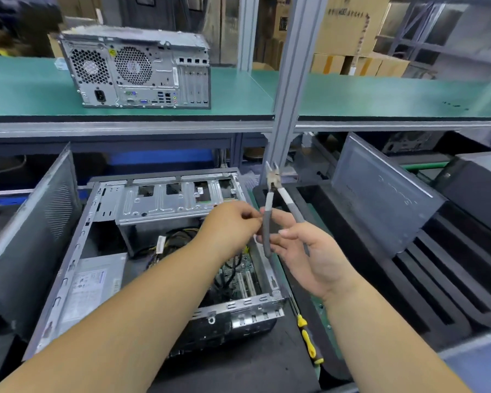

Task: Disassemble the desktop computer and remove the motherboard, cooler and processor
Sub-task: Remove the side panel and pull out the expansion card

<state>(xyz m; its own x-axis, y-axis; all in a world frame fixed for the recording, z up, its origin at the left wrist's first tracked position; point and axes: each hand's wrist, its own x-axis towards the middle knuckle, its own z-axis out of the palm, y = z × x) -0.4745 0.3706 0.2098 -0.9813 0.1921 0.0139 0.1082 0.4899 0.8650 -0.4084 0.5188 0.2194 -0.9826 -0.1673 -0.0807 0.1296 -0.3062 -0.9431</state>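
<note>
An opened desktop case (77, 251) lies on its side in front of me, its side panel off. Inside I see the drive cage (167, 199), the power supply (91, 287), black and yellow cables (179, 236) and part of the green motherboard (238, 276). My arms hide the cooler area. A pair of cutting pliers (270, 205) with grey handles points up over the case's right edge, jaws apart. My right hand (309, 253) holds the pliers, one handle against the palm. My left hand (233, 225) pinches the left handle near its middle.
A second, closed computer (136, 69) stands on the green upper shelf (380, 95). A yellow-handled screwdriver (309, 338) lies to the right of the case. Removed panels lean at the left (31, 231) and right (380, 191). Black foam trays (451, 279) fill the right side.
</note>
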